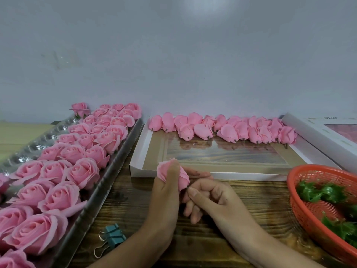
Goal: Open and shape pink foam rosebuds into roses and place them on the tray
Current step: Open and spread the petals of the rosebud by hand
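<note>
Far left, the tray [108, 182] is lying along the table [135, 206] w/ rows of opened pink roses [58, 171] sitting face-up in it, packed touching each other. A teal binder clip [111, 238] is lying on the wood just beside the tray's near edge. Centre, above the table, the left hand [166, 192] is gripping a rosebud [163, 172]: thumb laid up over the front of the petals, fingers curling round the back. The bud's long axis is running diagonally, petal tip pointing up & left, base end pointing down & right. The right hand [214, 198] is meeting it there, thumb & curled fingers pinching the base end. Behind the hands, a shallow box lid [241, 176] is holding a row of unopened buds [222, 130] along its far side, most w/ stubs pointing toward the camera. Far right, a red basket [301, 207] is holding green leaf pieces [320, 192].
</note>
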